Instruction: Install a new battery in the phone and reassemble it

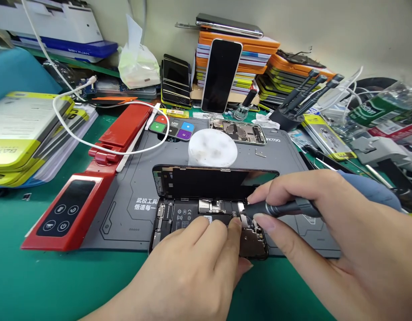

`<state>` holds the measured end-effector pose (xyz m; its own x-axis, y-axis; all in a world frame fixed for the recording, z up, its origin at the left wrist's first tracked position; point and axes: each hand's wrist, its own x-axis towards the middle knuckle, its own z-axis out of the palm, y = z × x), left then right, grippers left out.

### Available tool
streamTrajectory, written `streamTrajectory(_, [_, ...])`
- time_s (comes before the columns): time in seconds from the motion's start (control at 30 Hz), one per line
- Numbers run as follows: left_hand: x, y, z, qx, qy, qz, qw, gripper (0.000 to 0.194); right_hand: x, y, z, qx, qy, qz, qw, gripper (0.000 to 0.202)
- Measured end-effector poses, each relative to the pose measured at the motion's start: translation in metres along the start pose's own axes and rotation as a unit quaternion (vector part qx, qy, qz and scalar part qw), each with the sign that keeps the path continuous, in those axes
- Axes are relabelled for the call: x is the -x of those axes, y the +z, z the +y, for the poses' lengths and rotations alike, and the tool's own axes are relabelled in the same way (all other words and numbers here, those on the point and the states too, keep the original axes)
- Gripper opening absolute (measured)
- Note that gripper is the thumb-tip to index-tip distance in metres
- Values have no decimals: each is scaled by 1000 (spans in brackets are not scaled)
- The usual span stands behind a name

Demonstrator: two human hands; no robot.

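Note:
An opened phone [254, 243] lies on the grey mat, its battery and circuit parts showing. Its dark screen [206, 183] stands raised along the far edge, in front of a round white container [212, 148]. My left hand [195, 263] rests over the phone's near part, fingers bent and close together, with the index fingertip on the inner parts; the hand is closed on the phone. Between the thumb and fingers of my right hand [326, 223] is a black screwdriver [286, 208], held nearly level, its end at the phone's right inner parts. The tip is hidden.
A red folding device [82, 196] with a white cable [109, 150] lies left. Behind the mat [125, 232] stand a white-edged phone [222, 76] and stacked boxes [249, 44]. A tool holder [286, 119] and a plastic bottle [376, 111] are at the right.

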<state>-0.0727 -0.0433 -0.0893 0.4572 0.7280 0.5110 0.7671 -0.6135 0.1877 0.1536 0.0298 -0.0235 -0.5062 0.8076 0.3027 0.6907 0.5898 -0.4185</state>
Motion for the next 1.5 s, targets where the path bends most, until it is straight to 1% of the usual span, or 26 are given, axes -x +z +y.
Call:
streamTrajectory(0.07, [0, 2, 1, 2, -2, 10, 1000, 26, -7, -1, -2, 51, -60, -21, 997, 12])
streamTrajectory(0.13, [0, 4, 1, 6, -1, 12, 1000, 22, -13, -4, -5, 72, -99, -25, 992, 13])
streamTrajectory(0.2, [1, 5, 1, 9, 0, 6, 1000, 24, -18, -9, -8, 91, -118, -42, 988, 12])
streamTrajectory(0.27, [1, 6, 1, 7, -2, 3, 1000, 31, -21, -13, -11, 103, -136, -64, 983, 10])
streamTrajectory(0.33, [0, 7, 1, 4, -5, 6, 1000, 33, -22, -15, -11, 104, -145, -61, 982, 12])
streamTrajectory(0.4, [-1, 7, 1, 4, -3, 9, 1000, 30, -23, -15, -10, 99, -143, -27, 984, 12])
streamTrajectory(0.43, [-1, 7, 1, 5, -2, 8, 1000, 29, -23, -14, -9, 95, -139, -21, 985, 14])
streamTrajectory(0.57, [-1, 6, 1, 4, -4, 12, 1000, 30, -24, -10, -6, 83, -132, -42, 987, 13])
streamTrajectory(0.67, [0, 6, 1, 3, -3, 15, 1000, 29, -26, -8, -6, 102, -136, -19, 985, 13])
streamTrajectory(0.77, [-1, 7, 0, 3, -7, 15, 1000, 31, -26, -7, -8, 106, -143, -31, 983, 16])
streamTrajectory(0.8, [-1, 7, 0, 1, -7, 16, 1000, 32, -26, -7, -8, 101, -148, -35, 983, 15])
streamTrajectory(0.9, [-1, 8, 0, -4, 3, 21, 1000, 32, -23, -6, -8, 116, -125, -31, 985, 7])
streamTrajectory(0.97, [-1, 9, -1, -8, 4, 22, 1000, 33, -21, -7, -9, 136, -120, -35, 983, 8])
streamTrajectory(1.0, [-1, 9, -1, -9, 4, 22, 1000, 33, -20, -7, -9, 141, -128, -39, 981, 8])
streamTrajectory(1.07, [0, 8, -1, -7, 3, 22, 1000, 33, -20, -7, -10, 137, -145, -42, 979, 15])
streamTrajectory(1.1, [0, 8, -1, -3, 2, 22, 1000, 33, -20, -7, -11, 136, -145, -38, 979, 16])
streamTrajectory(1.17, [-1, 8, 0, 8, -4, 25, 1000, 28, -21, -7, -13, 138, -144, -29, 979, 11])
streamTrajectory(1.27, [-1, 7, 2, 18, -10, 25, 999, 20, -24, -6, -13, 135, -150, -33, 979, 5])
streamTrajectory(1.37, [1, 8, 2, 11, 2, 27, 1000, 19, -22, -4, -13, 96, -127, -40, 986, 7])
streamTrajectory(1.5, [5, 14, 0, -16, 13, 28, 999, 29, -13, -7, -19, 31, -75, -37, 996, 14])
